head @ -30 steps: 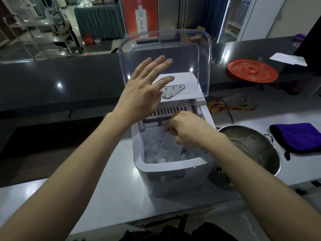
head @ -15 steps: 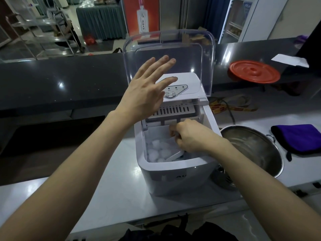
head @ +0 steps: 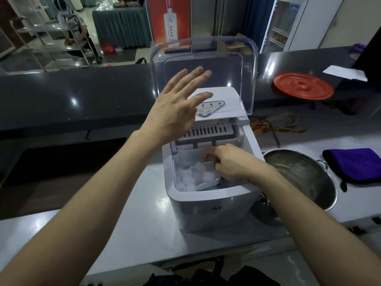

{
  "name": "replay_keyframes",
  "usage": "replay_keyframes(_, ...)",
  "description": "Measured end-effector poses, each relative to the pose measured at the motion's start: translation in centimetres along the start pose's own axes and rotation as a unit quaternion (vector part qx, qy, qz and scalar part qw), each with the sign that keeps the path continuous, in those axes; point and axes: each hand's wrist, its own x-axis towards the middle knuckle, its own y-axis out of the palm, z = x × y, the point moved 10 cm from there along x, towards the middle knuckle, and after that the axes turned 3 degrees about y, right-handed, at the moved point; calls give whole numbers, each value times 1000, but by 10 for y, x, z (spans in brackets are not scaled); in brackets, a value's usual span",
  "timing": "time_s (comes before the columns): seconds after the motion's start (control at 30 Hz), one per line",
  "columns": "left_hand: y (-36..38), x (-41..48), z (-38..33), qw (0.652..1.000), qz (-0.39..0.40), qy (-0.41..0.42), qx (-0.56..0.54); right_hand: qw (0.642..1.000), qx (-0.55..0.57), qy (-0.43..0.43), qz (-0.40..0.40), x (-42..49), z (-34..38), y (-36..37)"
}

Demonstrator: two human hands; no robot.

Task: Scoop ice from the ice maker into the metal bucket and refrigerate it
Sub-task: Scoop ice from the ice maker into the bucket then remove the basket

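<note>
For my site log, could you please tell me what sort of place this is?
Likely the service bar of a restaurant or banquet hall: a countertop ice maker beside a metal bucket, a long dark bar counter, and beyond it a skirted table and a bottle poster.

Cut-off letter "A" on ice maker (head: 206,215) front, characters on poster (head: 159,15) unreadable

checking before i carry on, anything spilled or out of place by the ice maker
Nothing stands out: the ice lies in the ice maker and on the scoop; the metal bucket stands upright; no cubes on the counter.
</note>
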Motion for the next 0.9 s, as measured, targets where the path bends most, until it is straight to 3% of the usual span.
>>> replay_keyframes(0.9, -6, 4, 1, 1000, 19, -16, -13, 998, 22, 0, -58, -1, 6, -50)
